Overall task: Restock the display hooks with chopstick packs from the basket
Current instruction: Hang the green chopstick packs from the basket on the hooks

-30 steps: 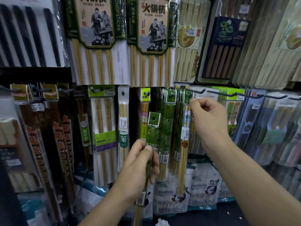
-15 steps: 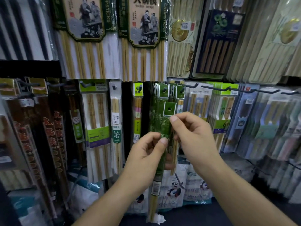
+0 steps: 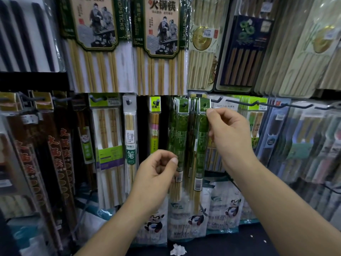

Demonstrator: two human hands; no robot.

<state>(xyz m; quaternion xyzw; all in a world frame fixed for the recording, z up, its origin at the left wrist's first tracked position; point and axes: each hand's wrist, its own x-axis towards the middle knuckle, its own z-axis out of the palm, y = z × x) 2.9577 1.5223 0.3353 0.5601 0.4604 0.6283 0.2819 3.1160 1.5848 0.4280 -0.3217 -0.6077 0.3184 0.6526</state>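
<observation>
My right hand (image 3: 228, 133) pinches the top edge of a slim green chopstick pack (image 3: 202, 145). It holds the pack's punched header up at the level of the display hooks. The pack hangs straight down, just right of a bundle of identical green packs (image 3: 180, 137) that hang on a hook (image 3: 185, 104). I cannot tell whether the held pack's hole is over a hook. My left hand (image 3: 156, 174) is lower, its fingers loosely curled and holding nothing, its thumb tip at the bundle's left edge. The basket is out of view.
Long black hooks (image 3: 238, 103) jut out to the right of the green packs. Large chopstick packs (image 3: 160, 43) hang in the row above. Panda-printed bags (image 3: 186, 218) stand below, and a crumpled white scrap (image 3: 178, 249) lies on the dark shelf. Dark chopstick packs (image 3: 60, 154) hang at left.
My right hand took the green pack by its top from my left hand and raised it to hook height. My left hand let go and stays low.
</observation>
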